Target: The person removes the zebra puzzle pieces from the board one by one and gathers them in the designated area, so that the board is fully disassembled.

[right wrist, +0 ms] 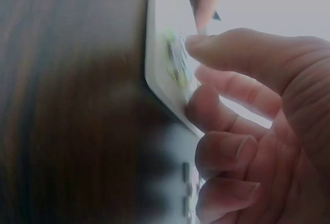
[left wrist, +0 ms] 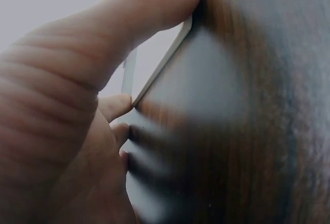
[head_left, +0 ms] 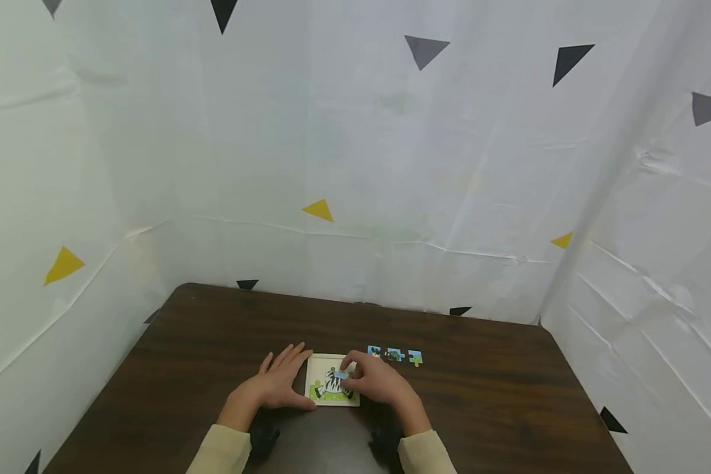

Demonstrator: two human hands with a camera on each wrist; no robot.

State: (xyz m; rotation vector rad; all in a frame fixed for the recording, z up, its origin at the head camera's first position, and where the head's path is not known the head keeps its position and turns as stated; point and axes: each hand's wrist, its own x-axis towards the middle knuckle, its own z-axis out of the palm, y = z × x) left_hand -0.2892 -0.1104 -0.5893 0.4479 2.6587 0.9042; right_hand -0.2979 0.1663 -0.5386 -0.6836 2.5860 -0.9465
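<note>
A small framed jigsaw board (head_left: 315,363) with a zebra picture lies flat on the table. My left hand (head_left: 280,384) rests at its left side, fingers spread and nearly straight, the thumb along the near left corner. Over the board, my right hand (head_left: 380,378) pinches a light blue puzzle piece (head_left: 340,374) between thumb and index finger. In the right wrist view the thumb (right wrist: 206,47) hides much of that piece, while the other fingers curl loosely beside the board's edge (right wrist: 151,53). Zebra body and green grass pieces (head_left: 330,395) sit within the frame.
Several loose puzzle pieces (head_left: 395,355) lie in a row right of the board, just beyond my right hand. The dark wooden table (head_left: 486,388) reaches back to a white curtain (head_left: 355,131) with coloured triangles, which also stands along both sides.
</note>
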